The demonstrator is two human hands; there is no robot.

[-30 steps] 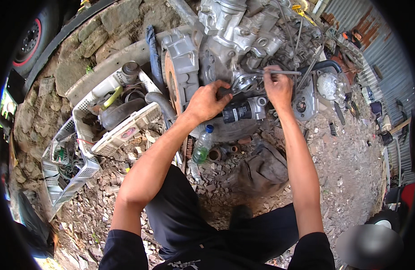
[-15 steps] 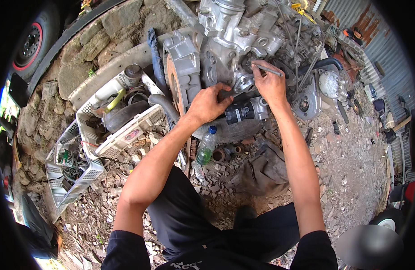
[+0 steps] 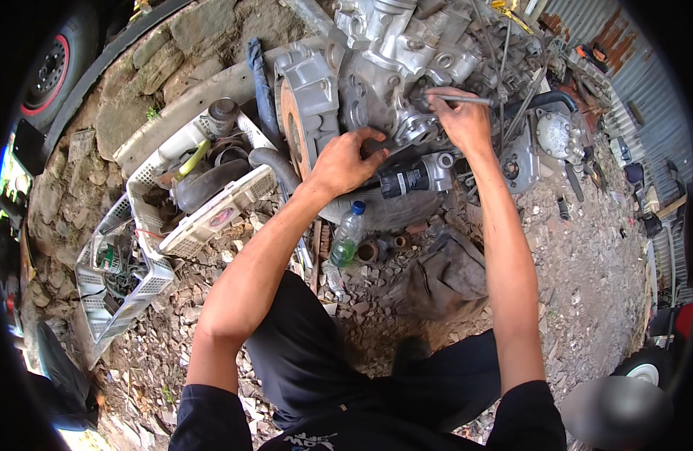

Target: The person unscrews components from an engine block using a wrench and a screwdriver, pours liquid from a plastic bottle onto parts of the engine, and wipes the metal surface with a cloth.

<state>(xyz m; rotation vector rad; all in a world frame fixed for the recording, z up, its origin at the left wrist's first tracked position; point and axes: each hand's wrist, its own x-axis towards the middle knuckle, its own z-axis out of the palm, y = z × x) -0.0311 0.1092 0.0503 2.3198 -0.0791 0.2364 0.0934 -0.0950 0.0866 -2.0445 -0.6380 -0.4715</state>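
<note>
A grey metal engine (image 3: 391,83) lies before me, with a round metal flange (image 3: 417,129) on its near side. My right hand (image 3: 465,120) pinches a thin grey metal rod (image 3: 467,99) just right of that flange, the rod lying nearly level and pointing right. My left hand (image 3: 349,161) is curled at the flange's left, thumb and index finger bent around something dark that I cannot make out. Below both hands a black oil filter (image 3: 403,183) is fixed to a metal housing (image 3: 442,167). A tyre (image 3: 388,214) shows under the engine.
White plastic crates (image 3: 241,197) with hoses and parts stand at left. A plastic bottle (image 3: 348,234) with green liquid stands near my knees, beside a dark crumpled cloth (image 3: 448,278). Metal covers (image 3: 553,137) lie at right on stony ground. Corrugated sheeting (image 3: 655,105) rises beyond.
My right hand has shifted slightly right, and the rod has turned from sloping down rightward to nearly level. My left hand stays curled in about the same place.
</note>
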